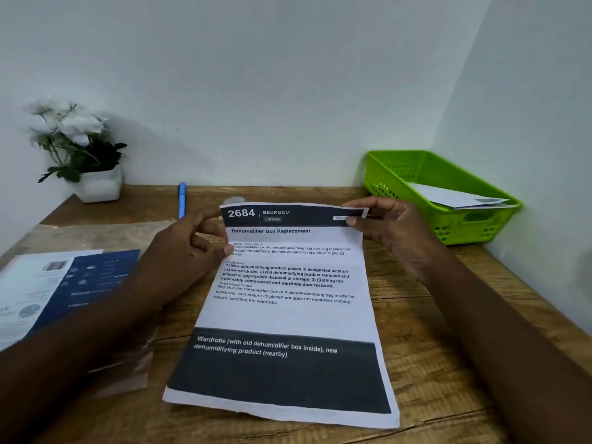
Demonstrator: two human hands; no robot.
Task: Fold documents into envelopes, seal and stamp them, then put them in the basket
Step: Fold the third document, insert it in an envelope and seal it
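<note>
printed document (288, 315) lies between the two hands on the wooden desk (432, 363), near edge flat on the wood, far edge lifted. heading reads "2684 bedroom", title "dehumidifier box replacement"; a dark band crosses the lower part with white text.

left hand (189, 248): pinching the far left corner of the sheet, thumb on the printed face, fingers curled at the edge. right hand (394, 232): pinching the far right corner, thumb on top by the dark header, fingers behind the paper. both hands closed on the sheet, one at each top corner.

green plastic basket (455, 219): beyond and to the right of the right hand, near it, set in the corner against the wall. white envelopes (458, 198) lie inside it; count unclear.

blue pen (182, 200): just beyond the left hand, lying on the desk.

clear plastic sleeve (96, 238) with a blue-and-white printed leaflet (64, 283): left of the left hand, partly under the forearm.

white flowers in a white pot (96, 184): far left, well beyond the left hand, at the wall.

small pale round object just past the sheet's far edge, between the hands; too blurred to tell.
</note>
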